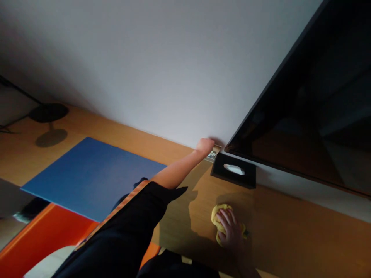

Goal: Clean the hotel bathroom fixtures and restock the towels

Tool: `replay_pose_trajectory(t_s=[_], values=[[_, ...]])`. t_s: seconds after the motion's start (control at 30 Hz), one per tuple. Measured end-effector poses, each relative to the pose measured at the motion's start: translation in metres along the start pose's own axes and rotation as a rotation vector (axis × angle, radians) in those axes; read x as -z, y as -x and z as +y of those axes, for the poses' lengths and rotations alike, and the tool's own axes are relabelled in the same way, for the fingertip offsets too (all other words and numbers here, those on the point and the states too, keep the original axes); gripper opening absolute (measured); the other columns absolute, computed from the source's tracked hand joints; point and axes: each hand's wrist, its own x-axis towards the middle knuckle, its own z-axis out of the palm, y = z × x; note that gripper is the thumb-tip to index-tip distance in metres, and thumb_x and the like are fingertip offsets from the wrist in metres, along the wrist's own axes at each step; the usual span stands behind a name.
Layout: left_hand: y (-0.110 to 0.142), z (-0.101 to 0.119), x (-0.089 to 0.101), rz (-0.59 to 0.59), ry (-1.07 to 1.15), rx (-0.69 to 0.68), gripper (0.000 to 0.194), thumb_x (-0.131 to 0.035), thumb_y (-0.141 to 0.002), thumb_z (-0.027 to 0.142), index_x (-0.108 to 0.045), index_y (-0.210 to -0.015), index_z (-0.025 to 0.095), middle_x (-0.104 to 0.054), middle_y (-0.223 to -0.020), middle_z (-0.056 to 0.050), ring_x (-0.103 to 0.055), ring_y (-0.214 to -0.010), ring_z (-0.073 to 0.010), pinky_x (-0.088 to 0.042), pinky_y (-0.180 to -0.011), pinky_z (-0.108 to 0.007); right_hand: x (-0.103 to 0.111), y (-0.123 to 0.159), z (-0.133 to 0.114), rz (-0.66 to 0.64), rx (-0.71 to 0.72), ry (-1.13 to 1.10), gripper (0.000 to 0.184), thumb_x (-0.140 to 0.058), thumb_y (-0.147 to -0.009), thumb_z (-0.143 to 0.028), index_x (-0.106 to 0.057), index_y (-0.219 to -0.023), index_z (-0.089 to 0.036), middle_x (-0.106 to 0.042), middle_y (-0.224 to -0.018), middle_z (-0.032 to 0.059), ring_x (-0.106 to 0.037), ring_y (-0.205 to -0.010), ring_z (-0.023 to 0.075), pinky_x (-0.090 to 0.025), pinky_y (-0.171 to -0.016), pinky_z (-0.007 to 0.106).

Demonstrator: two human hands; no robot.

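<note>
The yellow cloth is best kept flat on the wooden shelf under the spread right hand, while the left hand, closed on a small object beside the black tissue box, lifts it clear.
</note>
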Motion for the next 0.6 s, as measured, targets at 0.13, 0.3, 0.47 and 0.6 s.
replay_pose_trajectory(t_s=[0.13, 0.3, 0.47, 0.6], values=[[0.012, 0.004, -0.006, 0.007, 0.023, 0.029, 0.032, -0.043, -0.099, 0.011, -0.068, -0.118, 0.012, -0.072, -0.114, -0.018, -0.072, -0.103, -0.0277, -0.056, -0.086, -0.036, -0.014, 0.017, -0.012, 0.041, -0.008, 0.03, 0.074, -0.059, -0.073, -0.016, -0.056, -0.146, -0.027, -0.059, -0.148, 0.0061, -0.048, -0.138, 0.0404, -0.048, -0.106, 0.056], [0.082, -0.021, -0.026, 0.211, 0.151, 0.135, 0.057, -0.05, -0.1, 0.027, -0.037, -0.155, 0.024, -0.039, -0.161, -0.014, -0.065, -0.12, -0.0284, -0.057, -0.095, -0.039, -0.027, -0.069, -0.034, -0.039, 0.122, -0.022, 0.076, -0.06, -0.079, -0.015, -0.045, -0.154, -0.017, -0.051, -0.156, 0.0113, -0.044, -0.141, 0.0386, -0.038, -0.115, 0.055], [0.222, -0.088, -0.082, 0.422, 0.275, 0.48, 0.053, -0.051, -0.101, 0.037, -0.045, -0.149, 0.016, -0.042, -0.158, -0.016, -0.043, -0.145, -0.0289, -0.039, -0.121, -0.042, -0.068, -0.216, -0.091, -0.061, 0.033, -0.078, 0.06, -0.054, -0.092, -0.02, -0.048, -0.15, -0.008, -0.044, -0.158, 0.0213, -0.031, -0.147, 0.043, -0.028, -0.116, 0.065], [0.395, -0.143, -0.128, 0.38, 0.201, 0.897, 0.053, -0.046, -0.102, 0.039, -0.048, -0.146, 0.009, -0.037, -0.16, -0.022, -0.035, -0.15, -0.0327, -0.034, -0.124, -0.046, -0.088, -0.147, -0.173, -0.151, 0.326, -0.213, 0.063, -0.056, -0.084, -0.011, -0.054, -0.146, -0.015, -0.054, -0.152, 0.0147, -0.037, -0.145, 0.0365, -0.03, -0.118, 0.06]])
